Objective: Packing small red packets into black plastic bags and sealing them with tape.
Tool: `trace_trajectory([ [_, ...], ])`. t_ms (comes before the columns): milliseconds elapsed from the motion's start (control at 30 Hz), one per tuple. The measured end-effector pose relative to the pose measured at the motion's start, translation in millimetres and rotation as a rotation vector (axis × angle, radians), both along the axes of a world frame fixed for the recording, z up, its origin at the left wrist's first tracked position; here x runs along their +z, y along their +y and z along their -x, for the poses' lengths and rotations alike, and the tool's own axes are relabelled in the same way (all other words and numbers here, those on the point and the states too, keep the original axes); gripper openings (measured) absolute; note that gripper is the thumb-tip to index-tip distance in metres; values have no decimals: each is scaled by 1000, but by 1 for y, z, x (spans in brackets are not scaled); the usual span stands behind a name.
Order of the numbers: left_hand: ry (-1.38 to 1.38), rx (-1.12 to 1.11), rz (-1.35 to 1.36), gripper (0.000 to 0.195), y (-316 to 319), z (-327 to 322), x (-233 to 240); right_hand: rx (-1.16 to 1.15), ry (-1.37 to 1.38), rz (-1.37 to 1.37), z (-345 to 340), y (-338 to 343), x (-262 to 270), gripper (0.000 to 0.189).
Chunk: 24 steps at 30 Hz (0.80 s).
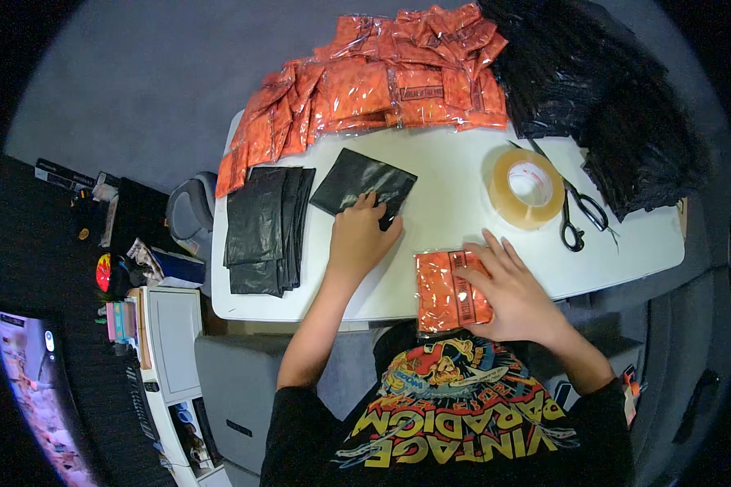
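My left hand (362,234) lies with its fingertips on a folded black plastic bag (365,179) near the table's middle. Fingers spread, my right hand (508,292) rests over the right side of an orange packet in clear plastic (441,292), which lies at the table's near edge and bears a dark printed strip. Left of the black bag is an overlapping stack of black plastic bags (256,225). A large pile of similar orange packets (359,88) covers the far side.
A roll of clear packing tape (527,189) lies on the white table (451,182), beside black-handled scissors (575,213). Heaped black material (591,103) fills the far right. A grey chair (237,389) and a white cabinet (173,347) stand at the left.
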State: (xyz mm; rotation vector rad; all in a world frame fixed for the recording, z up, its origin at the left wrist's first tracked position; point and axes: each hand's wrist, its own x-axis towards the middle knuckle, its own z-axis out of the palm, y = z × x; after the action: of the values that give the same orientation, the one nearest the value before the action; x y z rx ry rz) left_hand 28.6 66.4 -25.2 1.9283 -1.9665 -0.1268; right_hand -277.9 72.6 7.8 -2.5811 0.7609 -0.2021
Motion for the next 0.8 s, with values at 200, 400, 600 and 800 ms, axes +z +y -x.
trace_trajectory([
  [200,148,-34,60,39,15,-5,-11,-42,8,-25,13,-7,4,83],
  [400,210,-59,75,33,16,-8,-9,-27,114,2,20,-11,7,90],
  [600,187,-49,162,22,16,-7,8,5,-31,-87,35,-17,18,80],
  [800,241,-72,90,19,21,-10,12,-18,-79,-190,42,-22,27,65],
])
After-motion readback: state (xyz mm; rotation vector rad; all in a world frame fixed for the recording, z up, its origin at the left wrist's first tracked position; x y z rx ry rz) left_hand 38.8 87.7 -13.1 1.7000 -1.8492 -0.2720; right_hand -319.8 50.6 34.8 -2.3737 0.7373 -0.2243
